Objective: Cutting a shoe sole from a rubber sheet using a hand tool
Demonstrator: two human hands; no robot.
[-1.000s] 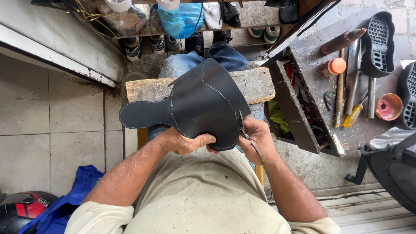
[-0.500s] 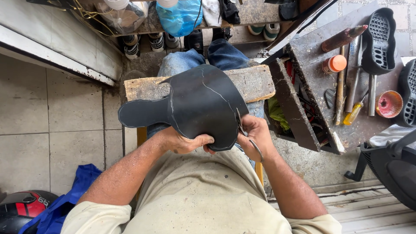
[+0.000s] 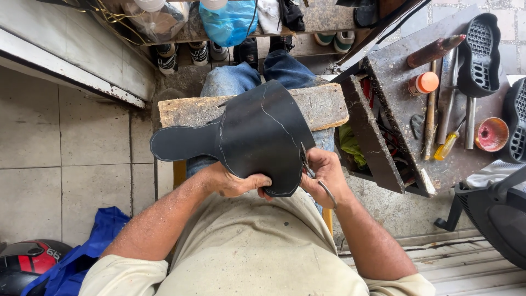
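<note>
1. Left hand (image 3: pixel 238 183) pinched lower edge of black sheet (image 3: pixel 257 134), fingers curled under, thumb on top.
2. Right hand (image 3: pixel 323 175) closed round scissors (image 3: pixel 312 172), blades at sheet's right edge.
3. Sheet held up over lap, above wooden board (image 3: pixel 186 109); broad rounded body with narrow tab pointing left, pale scribed lines across it.
4. Judged light, thin, floppy-but-springy like leather or rubber; not fragile, not slippery. Best gripped at an edge close to the cut so it stayed taut.
5. Board rested across knees in jeans (image 3: pixel 230 79).
6. To the right, grimy workbench (image 3: pixel 394 71) with shoe sole (image 3: pixel 479 52), orange-capped bottle (image 3: pixel 423 83), screwdriver (image 3: pixel 446 145), small red bowl (image 3: pixel 492 133).
7. Tiled floor (image 3: pixel 55 148) left; blue cloth (image 3: pixel 82 257) and helmet (image 3: pixel 27 263) at lower left. Cramped workshop corner.
</note>
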